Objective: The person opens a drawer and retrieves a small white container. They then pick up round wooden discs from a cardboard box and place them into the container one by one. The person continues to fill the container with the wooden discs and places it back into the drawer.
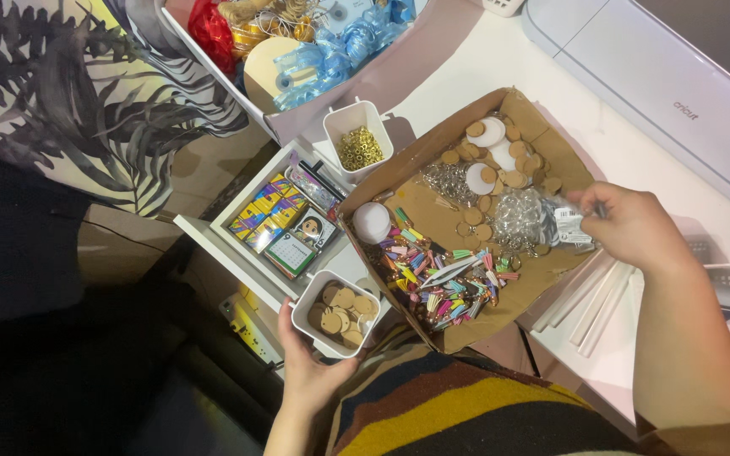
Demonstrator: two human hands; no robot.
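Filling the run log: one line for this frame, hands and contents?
left hand: holds white cup of wooden discs | right hand: pinches clear bag of metal rings over cardboard box | box: tassels, discs

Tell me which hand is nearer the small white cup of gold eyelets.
Left. The left hand holds a white cup of wooden discs, below the eyelet cup. The right hand is far right, over the cardboard box.
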